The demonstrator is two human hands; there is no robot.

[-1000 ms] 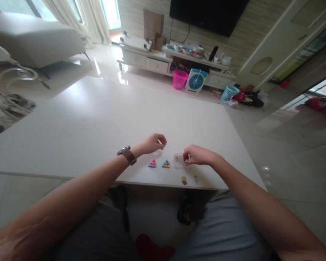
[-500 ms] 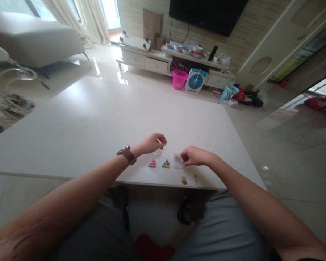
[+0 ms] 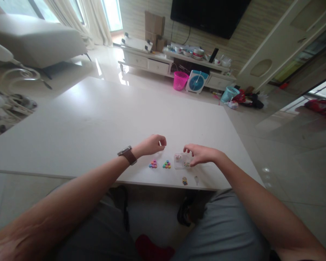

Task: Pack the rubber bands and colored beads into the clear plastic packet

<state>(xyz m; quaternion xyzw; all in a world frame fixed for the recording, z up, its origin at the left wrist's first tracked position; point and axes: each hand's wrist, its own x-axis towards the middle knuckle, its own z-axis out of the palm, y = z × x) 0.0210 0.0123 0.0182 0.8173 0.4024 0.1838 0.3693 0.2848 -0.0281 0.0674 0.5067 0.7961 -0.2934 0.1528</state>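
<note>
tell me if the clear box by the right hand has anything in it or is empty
Not empty: small pieces show inside the clear box, at its far left and near right.

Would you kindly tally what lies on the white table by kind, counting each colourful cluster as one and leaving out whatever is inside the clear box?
Colourful clusters: 2
Clear box: 1
Yellow-and-blue figure: 1
Small pale piece: 1
Total: 5
</note>
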